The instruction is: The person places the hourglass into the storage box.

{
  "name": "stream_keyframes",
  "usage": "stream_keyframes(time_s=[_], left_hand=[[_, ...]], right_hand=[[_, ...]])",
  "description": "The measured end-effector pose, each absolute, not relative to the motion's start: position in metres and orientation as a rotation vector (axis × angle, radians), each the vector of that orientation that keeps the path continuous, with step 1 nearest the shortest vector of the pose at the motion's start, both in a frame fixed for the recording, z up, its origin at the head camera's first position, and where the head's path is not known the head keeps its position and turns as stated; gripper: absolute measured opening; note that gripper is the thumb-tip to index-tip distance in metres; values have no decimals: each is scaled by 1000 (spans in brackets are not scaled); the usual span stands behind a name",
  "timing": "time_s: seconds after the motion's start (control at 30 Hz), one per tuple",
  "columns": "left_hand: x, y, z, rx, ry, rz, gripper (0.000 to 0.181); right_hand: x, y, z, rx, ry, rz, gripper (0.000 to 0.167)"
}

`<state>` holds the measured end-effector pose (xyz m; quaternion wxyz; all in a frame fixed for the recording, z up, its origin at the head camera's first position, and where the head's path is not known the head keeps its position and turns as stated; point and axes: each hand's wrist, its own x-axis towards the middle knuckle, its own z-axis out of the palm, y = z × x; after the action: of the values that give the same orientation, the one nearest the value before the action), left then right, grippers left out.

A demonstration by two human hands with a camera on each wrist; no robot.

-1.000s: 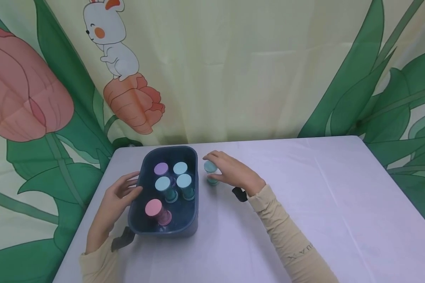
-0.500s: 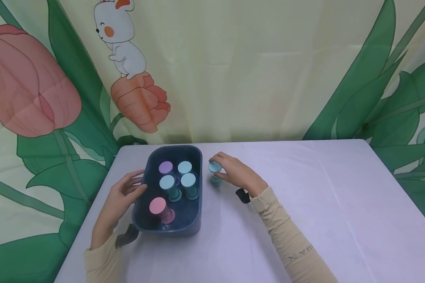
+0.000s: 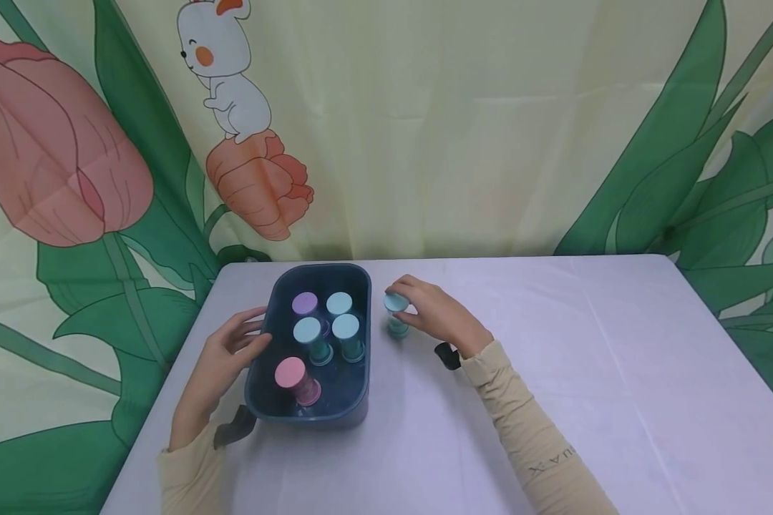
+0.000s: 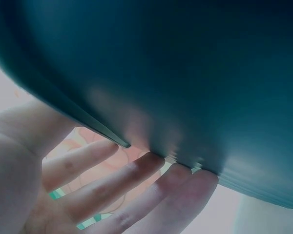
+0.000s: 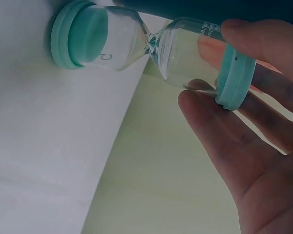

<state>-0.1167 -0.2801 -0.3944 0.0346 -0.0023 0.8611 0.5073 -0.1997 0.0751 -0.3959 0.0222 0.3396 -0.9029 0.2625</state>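
Observation:
An hourglass with teal caps point(image 3: 397, 326) stands upright on the white table, just right of the dark blue bin point(image 3: 338, 415). My right hand point(image 3: 439, 312) grips its upper end between thumb and fingers. The right wrist view shows the hourglass point(image 5: 158, 46) from the side, teal sand lying in its lower bulb. My left hand point(image 3: 222, 361) rests against the bin's left side, with straight fingers touching the outer wall point(image 4: 185, 97). Inside the bin stand a purple hourglass point(image 3: 305, 304), a pink hourglass point(image 3: 298, 381) and 3 with light blue caps, one being this hourglass point(image 3: 312, 340).
The white cloth-covered table point(image 3: 522, 372) reaches to the right of the bin. Behind its far edge hangs a curtain point(image 3: 425, 143) printed with a rabbit, a carrot, tulips and leaves.
The head view has shifted slightly, so everything appears further right. My right fingers have closed in around the hourglass's top cap. My left hand stays at the bin's side.

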Motion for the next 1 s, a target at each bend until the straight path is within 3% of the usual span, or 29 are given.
stream_keyframes(time_s=[1.0], left_hand=[[-119, -281, -398, -5, 2660, 1534, 65]], right_hand=[[-169, 86, -339, 1139, -2511, 810, 38]])
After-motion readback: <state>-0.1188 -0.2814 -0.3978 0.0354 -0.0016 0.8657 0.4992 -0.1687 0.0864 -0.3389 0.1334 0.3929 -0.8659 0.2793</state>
